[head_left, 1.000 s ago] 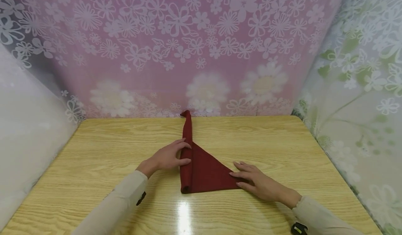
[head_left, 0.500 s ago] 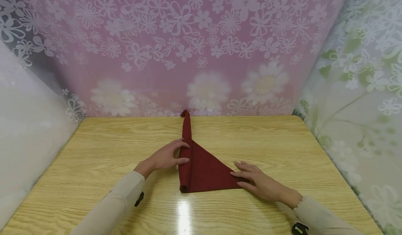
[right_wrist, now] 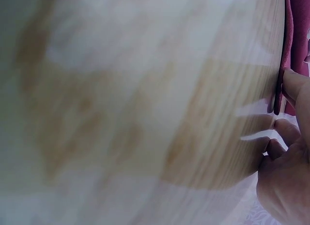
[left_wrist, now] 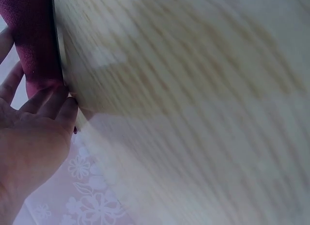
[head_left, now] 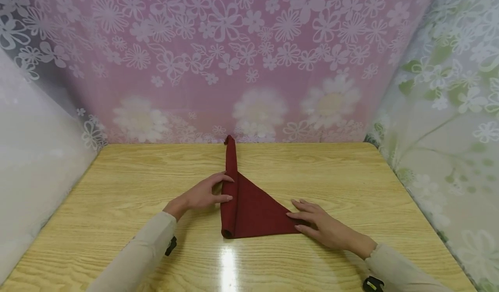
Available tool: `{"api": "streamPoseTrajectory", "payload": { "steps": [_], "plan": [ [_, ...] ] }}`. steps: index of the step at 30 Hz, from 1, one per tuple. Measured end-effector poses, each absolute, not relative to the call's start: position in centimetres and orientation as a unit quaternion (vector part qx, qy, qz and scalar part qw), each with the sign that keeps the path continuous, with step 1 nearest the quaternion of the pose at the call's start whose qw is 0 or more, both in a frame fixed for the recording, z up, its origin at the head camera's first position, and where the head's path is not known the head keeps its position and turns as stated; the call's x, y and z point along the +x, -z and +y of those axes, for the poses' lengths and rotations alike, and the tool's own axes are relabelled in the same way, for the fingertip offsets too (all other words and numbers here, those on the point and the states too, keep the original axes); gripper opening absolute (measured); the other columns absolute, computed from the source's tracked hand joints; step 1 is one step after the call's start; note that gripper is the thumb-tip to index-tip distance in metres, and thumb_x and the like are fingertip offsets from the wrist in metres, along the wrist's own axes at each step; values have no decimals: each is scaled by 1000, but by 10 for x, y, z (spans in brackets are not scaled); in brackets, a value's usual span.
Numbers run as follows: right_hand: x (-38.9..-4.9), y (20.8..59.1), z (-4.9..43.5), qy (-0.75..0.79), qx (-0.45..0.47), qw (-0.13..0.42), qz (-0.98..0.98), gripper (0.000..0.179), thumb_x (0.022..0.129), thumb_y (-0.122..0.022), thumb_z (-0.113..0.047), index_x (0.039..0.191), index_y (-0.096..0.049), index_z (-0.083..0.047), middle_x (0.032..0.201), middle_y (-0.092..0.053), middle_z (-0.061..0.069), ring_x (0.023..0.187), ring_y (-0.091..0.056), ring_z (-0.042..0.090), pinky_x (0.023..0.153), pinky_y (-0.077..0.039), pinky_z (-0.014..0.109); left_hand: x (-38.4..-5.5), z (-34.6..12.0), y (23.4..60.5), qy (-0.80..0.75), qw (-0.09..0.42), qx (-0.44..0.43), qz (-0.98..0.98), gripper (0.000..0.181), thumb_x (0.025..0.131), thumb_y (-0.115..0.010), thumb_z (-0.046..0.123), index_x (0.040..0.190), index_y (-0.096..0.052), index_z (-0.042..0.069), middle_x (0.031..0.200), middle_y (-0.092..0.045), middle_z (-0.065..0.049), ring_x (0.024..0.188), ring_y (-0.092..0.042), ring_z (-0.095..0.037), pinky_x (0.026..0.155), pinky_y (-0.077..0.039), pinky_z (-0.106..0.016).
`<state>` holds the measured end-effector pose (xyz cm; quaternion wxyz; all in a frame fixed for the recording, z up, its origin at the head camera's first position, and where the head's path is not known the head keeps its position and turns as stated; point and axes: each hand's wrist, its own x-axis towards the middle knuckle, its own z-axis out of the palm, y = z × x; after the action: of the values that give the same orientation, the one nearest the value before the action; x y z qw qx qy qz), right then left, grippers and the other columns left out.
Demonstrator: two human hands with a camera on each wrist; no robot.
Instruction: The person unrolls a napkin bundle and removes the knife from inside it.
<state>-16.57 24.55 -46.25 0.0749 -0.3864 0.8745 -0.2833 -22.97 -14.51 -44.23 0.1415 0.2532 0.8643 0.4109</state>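
A dark red cloth (head_left: 259,209) lies on the table, its left side rolled into a long tube and its flat right side tapering to a corner. My left hand (head_left: 200,194) holds the tube's middle from the left, thumb and index fingertip on top. In the left wrist view, the other fingers of the left hand (left_wrist: 38,138) bend against the side of the roll (left_wrist: 36,46). Relaxed and spread, the fingers of my right hand (head_left: 319,225) rest at the flat corner. The right wrist view shows the thumb of that hand (right_wrist: 288,167) on the cloth edge (right_wrist: 286,55).
The wood-grain table (head_left: 148,166) has its back edge against a pink floral curtain (head_left: 195,79). The cloth's far end (head_left: 229,139) reaches that edge. A pale floral sheet (head_left: 452,123) hangs on the right and a whitish sheet (head_left: 35,153) on the left.
The rolled side of the cloth and my left hand have shifted slightly left. My right hand stays at the flat corner.
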Motion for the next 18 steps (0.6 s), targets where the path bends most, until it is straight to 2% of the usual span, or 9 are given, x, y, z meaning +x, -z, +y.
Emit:
{"api": "streamPoseTrajectory", "payload": {
  "steps": [5, 12, 18],
  "plan": [
    [-165, 463, 246, 285, -385, 77, 875, 40, 99, -53, -28, 137, -54, -17, 151, -30, 15, 138, -22, 41, 102, -25, 62, -230, -147, 443, -413, 146, 254, 862, 51, 89, -68, 35, 134, -50, 18, 155, -20, -15, 141, -19, -30, 109, -25, -48],
    [-166, 463, 246, 285, -385, 75, 875, 40, 99, -52, -29, 137, -54, -17, 151, -30, 15, 138, -23, 40, 102, -24, 62, -228, -148, 443, -408, 144, 253, 866, 53, 90, -67, 35, 136, -49, 17, 151, -30, -12, 140, -23, -29, 109, -25, -48],
    [-166, 464, 246, 286, -388, 74, 873, 40, 99, -53, -28, 137, -53, -17, 151, -30, 15, 138, -23, 39, 102, -24, 62, -222, -146, 437, -367, 149, 246, 885, 57, 92, -63, 39, 142, -45, 18, 155, -19, -15, 141, -18, -32, 108, -26, -51]
  ]
}}
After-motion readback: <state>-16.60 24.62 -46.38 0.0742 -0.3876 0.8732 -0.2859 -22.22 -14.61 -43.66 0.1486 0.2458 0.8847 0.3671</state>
